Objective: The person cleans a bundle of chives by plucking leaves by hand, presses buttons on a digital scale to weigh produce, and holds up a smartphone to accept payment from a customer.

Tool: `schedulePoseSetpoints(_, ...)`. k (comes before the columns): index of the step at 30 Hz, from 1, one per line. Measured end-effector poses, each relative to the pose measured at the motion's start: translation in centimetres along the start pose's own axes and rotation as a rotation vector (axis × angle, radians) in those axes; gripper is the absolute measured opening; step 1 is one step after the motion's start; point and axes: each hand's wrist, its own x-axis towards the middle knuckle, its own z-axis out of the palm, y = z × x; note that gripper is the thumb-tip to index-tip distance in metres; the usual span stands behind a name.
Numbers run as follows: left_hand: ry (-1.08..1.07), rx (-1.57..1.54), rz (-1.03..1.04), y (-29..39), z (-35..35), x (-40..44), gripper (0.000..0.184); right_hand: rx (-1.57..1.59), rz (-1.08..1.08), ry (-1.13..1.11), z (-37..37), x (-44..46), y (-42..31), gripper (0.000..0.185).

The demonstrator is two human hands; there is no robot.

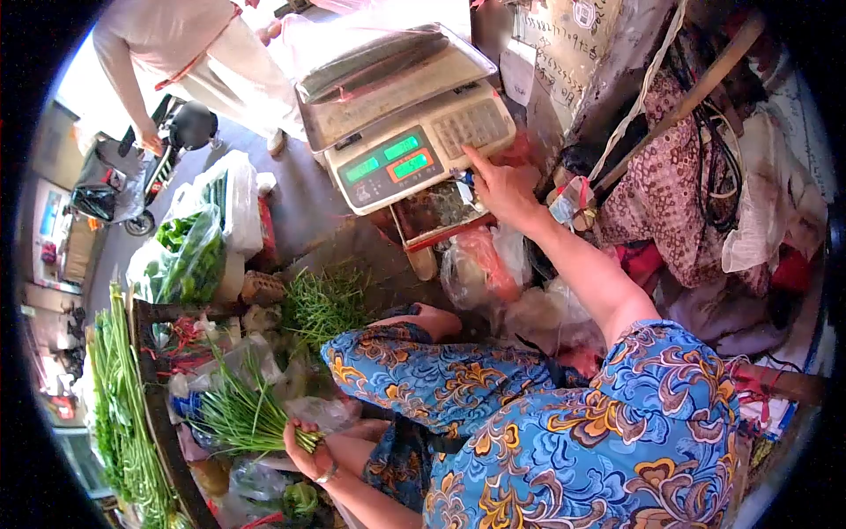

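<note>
A bunch of thin green stalks is gripped near its cut ends by my left hand, low in the view. My right hand reaches to a digital scale, its index finger stretched out onto the keypad's lower edge. The other fingers are curled by a small blue and white item, too small to name. On the scale's metal pan lies something long and dark green in clear plastic. Green digits glow on the display.
A person in light clothes stands at the upper left beside a wheeled cart. Bagged leafy greens, a pile of loose greens and long stalks lie at the left. Plastic bags sit below the scale; cloths hang right.
</note>
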Motion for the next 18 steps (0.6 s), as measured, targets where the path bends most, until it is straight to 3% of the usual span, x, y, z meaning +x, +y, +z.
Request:
schedulePoseSetpoints(6, -0.005, -0.024, 0.017, -0.1, -0.3, 0.2, 0.014, 0.021, -0.06, 0.121, -2.2, 0.9, -1.6, 0.049)
schedulePoseSetpoints(10, 0.028, -0.013, 0.047, -0.2, 0.3, -0.2, 0.013, 0.014, -0.009, 0.041, -2.2, 1.3, -2.3, 0.048)
schedulePoseSetpoints(16, 0.041, -0.039, 0.044, -0.3, -0.8, 0.2, 0.012, 0.311, -0.164, 0.198, -0.4, -0.7, -3.4, 0.035)
schedulePoseSetpoints(17, 0.047, -0.047, 0.042, -0.3, -0.6, 0.3, 0.012, 0.322, -0.085, -0.008, -0.6, -1.8, -4.3, 0.031)
schedulePoseSetpoints(18, 0.052, -0.058, 0.043, -0.3, -0.5, 0.5, 0.011, 0.419, -0.127, -0.041, 1.2, -2.8, -4.3, 0.03)
